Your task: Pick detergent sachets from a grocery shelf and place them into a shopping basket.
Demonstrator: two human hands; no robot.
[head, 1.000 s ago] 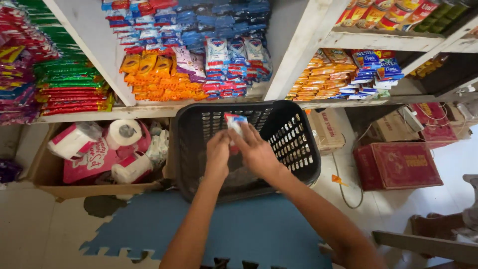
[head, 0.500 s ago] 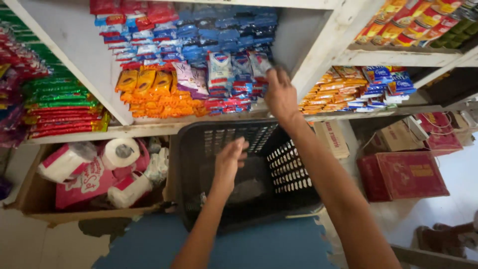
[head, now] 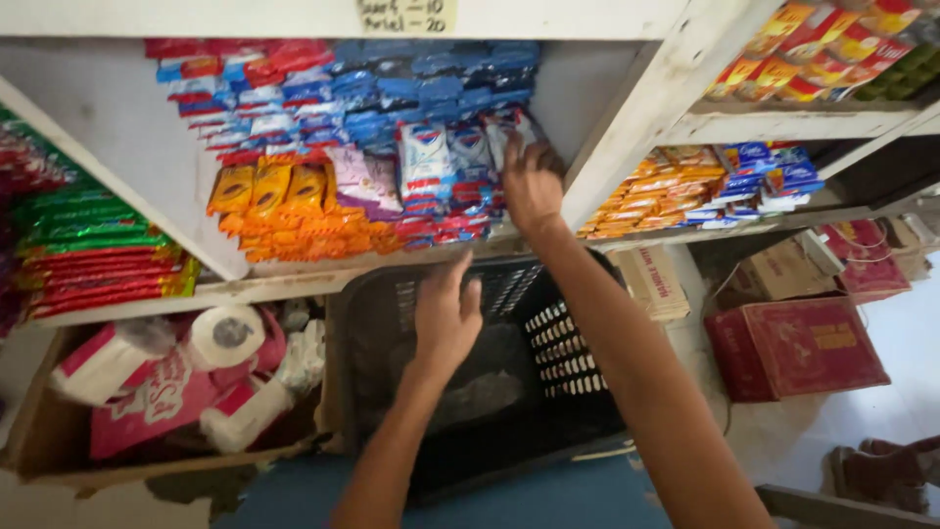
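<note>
Both hands open: right (head: 530, 186) touching shelf sachets (head: 460, 167), left (head: 446, 318) over basket (head: 568, 392).

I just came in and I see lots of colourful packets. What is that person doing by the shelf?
A person stands at a shop shelf packed with small packets. Their right hand is up against a stack of white, blue and red packets on the shelf. Their left hand hangs open over a black plastic basket on the floor below. Beside the basket sits a cardboard box with toilet paper rolls.
</note>
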